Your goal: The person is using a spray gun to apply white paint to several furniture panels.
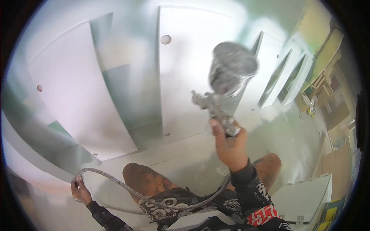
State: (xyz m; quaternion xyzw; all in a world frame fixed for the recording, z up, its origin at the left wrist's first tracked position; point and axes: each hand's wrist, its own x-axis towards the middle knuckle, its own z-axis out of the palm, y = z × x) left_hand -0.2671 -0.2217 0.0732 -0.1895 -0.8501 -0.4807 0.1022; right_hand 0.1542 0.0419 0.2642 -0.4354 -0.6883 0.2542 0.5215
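1. White panel (189, 81): upper centre.
2. Hose (115, 180): lower centre, sagging in a curve.
3. Spray gun (227, 84): right of centre.
4. Right hand (233, 150): centre right, gripping the spray gun.
5. Left hand (81, 191): lower left, pinching the hose.

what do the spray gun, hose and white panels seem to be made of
Spray gun: probably metal, going by its dull grey body; blur and smears leave its cup open, metal or plastic.
Hose: likely rubber or soft plastic, matte and mottled, since it bends smoothly.
White panels: perhaps painted wood board, smooth, judging by flat, even faces.
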